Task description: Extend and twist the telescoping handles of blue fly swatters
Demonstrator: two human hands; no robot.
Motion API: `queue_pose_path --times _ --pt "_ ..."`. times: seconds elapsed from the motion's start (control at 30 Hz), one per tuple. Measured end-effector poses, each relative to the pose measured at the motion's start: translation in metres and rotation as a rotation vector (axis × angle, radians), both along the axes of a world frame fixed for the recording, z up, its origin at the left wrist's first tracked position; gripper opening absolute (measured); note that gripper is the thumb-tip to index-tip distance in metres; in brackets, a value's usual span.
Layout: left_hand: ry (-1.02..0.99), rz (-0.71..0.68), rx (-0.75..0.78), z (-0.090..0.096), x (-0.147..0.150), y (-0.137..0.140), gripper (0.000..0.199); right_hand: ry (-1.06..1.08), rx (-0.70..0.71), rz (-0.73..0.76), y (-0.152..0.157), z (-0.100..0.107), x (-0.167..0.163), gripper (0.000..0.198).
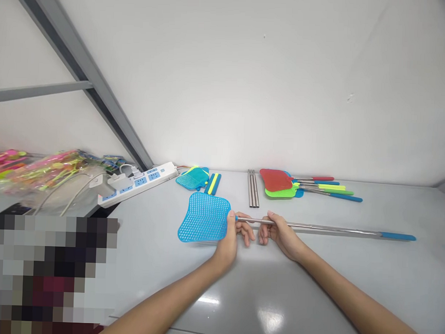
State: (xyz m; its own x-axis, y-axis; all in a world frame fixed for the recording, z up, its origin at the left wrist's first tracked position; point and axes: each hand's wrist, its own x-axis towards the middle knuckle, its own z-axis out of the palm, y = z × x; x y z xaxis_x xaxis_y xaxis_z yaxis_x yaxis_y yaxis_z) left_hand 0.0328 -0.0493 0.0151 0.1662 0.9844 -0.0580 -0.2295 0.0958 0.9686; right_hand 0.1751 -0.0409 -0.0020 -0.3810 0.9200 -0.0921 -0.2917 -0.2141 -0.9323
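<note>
A blue fly swatter (pixel 205 217) with a long metal rod and a blue grip lies across my hands, above the tabletop. My left hand (pixel 232 235) holds it where the perforated head meets the rod, thumb on top. Around the rod, a little farther right, my right hand (pixel 276 231) is closed with its thumb along the metal. The blue grip end (pixel 398 236) extends to the right, far from both hands. Behind the swatter are loose swatter heads (pixel 193 178), blue and yellow grips (pixel 212 184) and several bare metal rods (pixel 253 188).
Several swatters with a red head (pixel 276 181) and green heads lie at the back right by the wall. A white power strip (pixel 139 182) with plugged chargers is on the left. Beyond it are bagged colourful items (pixel 58 168). A grey metal frame (pixel 101 99) slants along the wall.
</note>
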Motion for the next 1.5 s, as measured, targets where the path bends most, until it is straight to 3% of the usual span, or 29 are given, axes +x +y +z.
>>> queue_pose_path --times 0.37,0.6,0.83,1.5 --pt "-0.089 0.109 -0.041 -0.010 -0.003 0.010 0.043 0.181 -0.078 -0.138 0.003 0.002 0.002 0.045" --pt "-0.156 0.066 -0.013 -0.013 -0.007 0.010 0.052 0.361 -0.118 -0.143 0.006 0.005 0.006 0.044" --pt "-0.252 0.096 -0.039 -0.010 -0.011 0.012 0.054 0.285 -0.100 -0.353 0.007 -0.001 0.000 0.043" --pt "-0.185 0.179 -0.008 -0.015 -0.012 0.022 0.043 0.252 -0.092 -0.358 0.010 0.000 0.001 0.041"
